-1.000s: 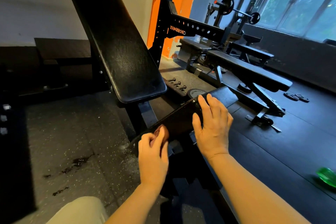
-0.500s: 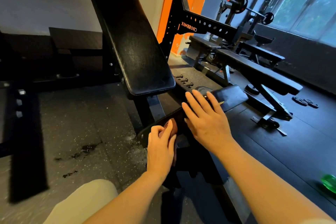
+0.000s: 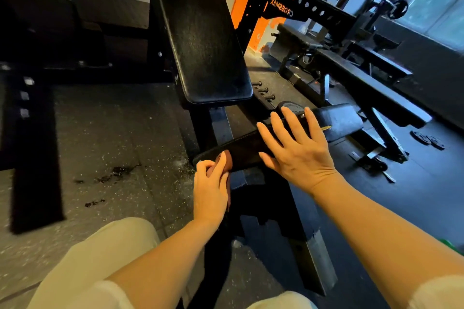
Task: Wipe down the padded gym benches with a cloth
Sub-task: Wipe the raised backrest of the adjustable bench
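A black adjustable bench stands in front of me, its back pad [image 3: 200,40] raised steeply and its seat pad [image 3: 336,120] running toward the right. My left hand [image 3: 212,188] grips a small reddish-brown cloth [image 3: 227,158] against the near left end of the seat pad. My right hand [image 3: 293,148] lies flat on top of the seat pad with its fingers spread and straight. Most of the cloth is hidden under my left hand's fingers.
A second flat black bench [image 3: 371,78] stands to the right, beyond it a black rack [image 3: 301,5] marked CROSSMAX and barbells by the window. Small weight plates [image 3: 426,139] lie on the floor. Dark wet spots [image 3: 118,173] mark the speckled floor at left. My knee [image 3: 95,263] is below.
My right hand has uncurled from the seat pad's edge and now lies flat with fingers spread. The left hand and cloth stay at the pad's near end. The camera has moved closer.
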Demonstrator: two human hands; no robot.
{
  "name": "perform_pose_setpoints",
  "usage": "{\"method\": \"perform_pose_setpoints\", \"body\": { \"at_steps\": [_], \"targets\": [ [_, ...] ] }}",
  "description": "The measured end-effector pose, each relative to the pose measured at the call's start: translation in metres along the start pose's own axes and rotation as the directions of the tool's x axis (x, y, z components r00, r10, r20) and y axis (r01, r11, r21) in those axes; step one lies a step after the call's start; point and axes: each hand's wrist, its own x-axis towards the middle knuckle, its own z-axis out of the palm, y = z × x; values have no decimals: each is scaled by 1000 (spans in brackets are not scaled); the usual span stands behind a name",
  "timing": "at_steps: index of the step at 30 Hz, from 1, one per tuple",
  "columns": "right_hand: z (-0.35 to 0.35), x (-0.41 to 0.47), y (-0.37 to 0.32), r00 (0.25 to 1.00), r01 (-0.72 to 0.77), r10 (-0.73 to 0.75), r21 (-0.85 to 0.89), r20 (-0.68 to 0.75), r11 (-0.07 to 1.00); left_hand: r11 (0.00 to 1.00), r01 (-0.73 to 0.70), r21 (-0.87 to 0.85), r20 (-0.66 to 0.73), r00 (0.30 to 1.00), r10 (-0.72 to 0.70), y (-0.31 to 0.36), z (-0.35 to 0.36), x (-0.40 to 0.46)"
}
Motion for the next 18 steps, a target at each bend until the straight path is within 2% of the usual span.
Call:
{"method": "perform_pose_setpoints", "body": {
  "at_steps": [3,5,7,8,11,13,16,17,18],
  "targets": [
    [-4,0,-1,999,-12,11,4,50,1000,1000,27,-8,-74,997,-28,17,-13,6],
    [-10,1,-1,996,-24,20,53,83,998,992,-108,-67,-128,987,99,49,-10,18],
    [-18,1,1,994,-27,11,145,112,989,957,-271,-102,-113,959,259,77,1,29],
    [-23,1,3,992,-20,-5,196,127,980,946,-299,-126,-92,953,289,84,5,32],
    [-36,0,17,985,-97,33,390,167,916,951,-289,-108,-34,957,287,62,7,27],
    [-40,3,30,978,-155,70,465,194,871,971,-234,-54,15,972,235,33,0,14],
    [-40,19,44,958,26,-129,370,256,929,1000,-28,-8,11,1000,28,17,-9,5],
    [-37,26,46,938,85,-189,337,290,938,1000,-7,-6,-22,1000,7,23,-9,7],
    [-35,33,46,924,130,-231,317,306,940,999,-45,-12,-56,997,45,33,-7,10]
  ]
}}
